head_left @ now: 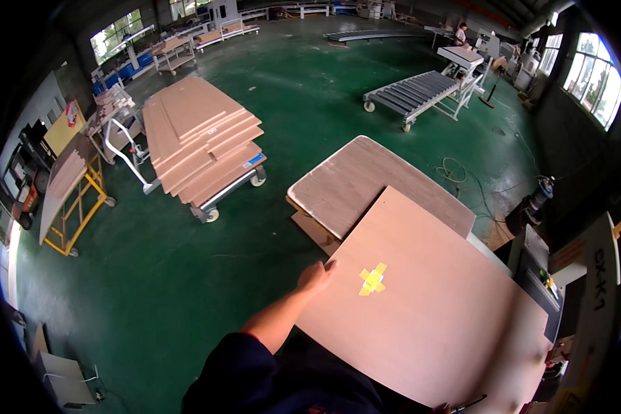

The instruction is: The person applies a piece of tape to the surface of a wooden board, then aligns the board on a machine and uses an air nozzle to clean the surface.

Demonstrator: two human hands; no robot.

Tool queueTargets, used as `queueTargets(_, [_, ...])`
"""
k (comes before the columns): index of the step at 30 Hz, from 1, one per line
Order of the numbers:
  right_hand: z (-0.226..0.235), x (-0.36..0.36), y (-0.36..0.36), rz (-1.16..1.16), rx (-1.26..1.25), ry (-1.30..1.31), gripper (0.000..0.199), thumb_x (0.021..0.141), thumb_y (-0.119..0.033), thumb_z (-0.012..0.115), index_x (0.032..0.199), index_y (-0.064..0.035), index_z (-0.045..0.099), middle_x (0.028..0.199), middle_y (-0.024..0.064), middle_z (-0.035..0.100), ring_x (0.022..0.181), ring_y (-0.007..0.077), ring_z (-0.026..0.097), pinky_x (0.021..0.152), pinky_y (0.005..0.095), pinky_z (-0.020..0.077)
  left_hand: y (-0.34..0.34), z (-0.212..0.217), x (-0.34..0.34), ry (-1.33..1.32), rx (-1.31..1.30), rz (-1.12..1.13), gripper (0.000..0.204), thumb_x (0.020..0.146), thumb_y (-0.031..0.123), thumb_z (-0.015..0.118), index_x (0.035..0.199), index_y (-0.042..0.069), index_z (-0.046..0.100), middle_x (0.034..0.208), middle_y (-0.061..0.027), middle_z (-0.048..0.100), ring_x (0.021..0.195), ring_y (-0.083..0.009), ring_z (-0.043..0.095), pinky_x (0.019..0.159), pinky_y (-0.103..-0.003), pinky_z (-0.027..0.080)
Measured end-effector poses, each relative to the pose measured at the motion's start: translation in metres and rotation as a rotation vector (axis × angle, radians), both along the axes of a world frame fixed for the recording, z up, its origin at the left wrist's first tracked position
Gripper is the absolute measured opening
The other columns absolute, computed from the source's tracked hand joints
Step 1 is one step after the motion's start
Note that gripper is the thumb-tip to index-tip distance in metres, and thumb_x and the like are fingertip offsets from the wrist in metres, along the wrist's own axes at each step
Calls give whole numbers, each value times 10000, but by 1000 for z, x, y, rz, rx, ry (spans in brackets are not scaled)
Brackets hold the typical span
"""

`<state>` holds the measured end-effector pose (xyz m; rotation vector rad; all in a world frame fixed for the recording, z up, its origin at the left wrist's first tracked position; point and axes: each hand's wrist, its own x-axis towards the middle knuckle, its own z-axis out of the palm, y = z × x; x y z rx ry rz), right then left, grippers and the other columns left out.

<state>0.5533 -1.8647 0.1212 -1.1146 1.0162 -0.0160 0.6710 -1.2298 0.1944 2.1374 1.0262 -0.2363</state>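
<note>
A large, light brown wooden panel [421, 303] spreads in front of me, tilted across the view. Near its left side, strips of yellow tape [372, 279] form a cross over a small white patch. My left hand [316, 276] grips the panel's left edge, fingers closed around it with the thumb on top. Beyond, the panel's far corner overlaps a brown board with rounded corners [372, 179], which rests on a low support. At the panel's near edge, a small dark patch may be part of my right hand [443, 408]; its fingers cannot be made out.
A wheeled cart carries stacked brown panels [200, 131] ahead left, beside a yellow-framed trolley [83, 207]. A roller conveyor [414, 96] stands ahead right, with cables [455, 169] on the green floor. A white machine [593, 310] borders the panel's right side. Another person [461, 34] is far off.
</note>
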Motion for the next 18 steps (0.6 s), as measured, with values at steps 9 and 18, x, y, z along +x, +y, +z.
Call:
queueTargets(9, [37,-69,54,99,-134,53,203,913,-265,595,1016,-90,597,730,57,570,642,192,550,538,356,484,29,20,-130,104,16,176,789,892,671,338,1138,-32,601,1151,-253,611,1090,-387,584,909,-462,474])
queueTargets(18, [81,-93,166,354,-152,144,143,903,-204,620,928,-74,567,674,41,516,574,148,492,506,284,414,118,16,-180,140,112,286,786,886,684,328,1142,-2,614,1170,-240,609,1110,-373,580,930,-450,462])
